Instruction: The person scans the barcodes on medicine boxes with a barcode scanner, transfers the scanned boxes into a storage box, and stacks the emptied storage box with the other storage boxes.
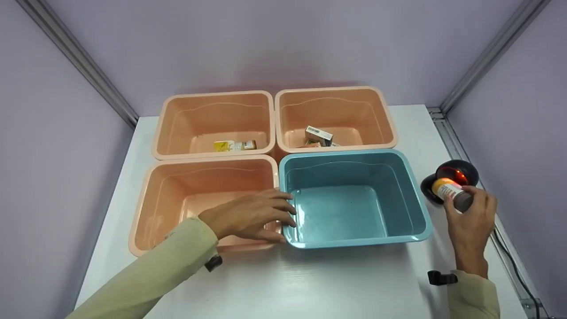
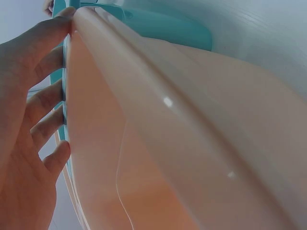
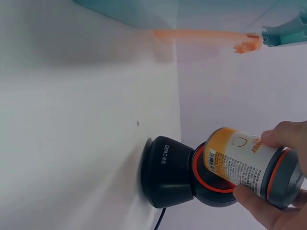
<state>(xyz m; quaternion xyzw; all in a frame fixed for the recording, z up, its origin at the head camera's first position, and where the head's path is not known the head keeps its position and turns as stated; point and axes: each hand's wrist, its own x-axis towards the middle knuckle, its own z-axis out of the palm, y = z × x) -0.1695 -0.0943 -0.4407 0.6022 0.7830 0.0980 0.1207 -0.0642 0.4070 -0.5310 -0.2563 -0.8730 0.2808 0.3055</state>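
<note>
My right hand (image 1: 472, 221) grips a small bottle (image 3: 240, 160) by its dark cap end. White and yellow-orange print with a barcode covers the bottle. It is tilted in front of a black desktop scanner (image 3: 168, 172), whose head glows red in the head view. My left hand (image 1: 252, 215) rests with spread fingers over the side where the front-left orange bin (image 1: 144, 204) meets the blue bin (image 1: 354, 243). Its fingertips (image 2: 60, 155) touch that shared rim in the left wrist view. Inside the blue bin only its bare bottom shows.
Behind stand two more orange bins. The back-left bin (image 1: 212, 94) holds a small yellow-and-white item (image 1: 223, 146) and a small bottle (image 1: 246, 145); the back-right bin (image 1: 328, 90) holds small boxes (image 1: 318, 134). A black cable (image 1: 509, 257) runs along the table's right edge, beside a wall.
</note>
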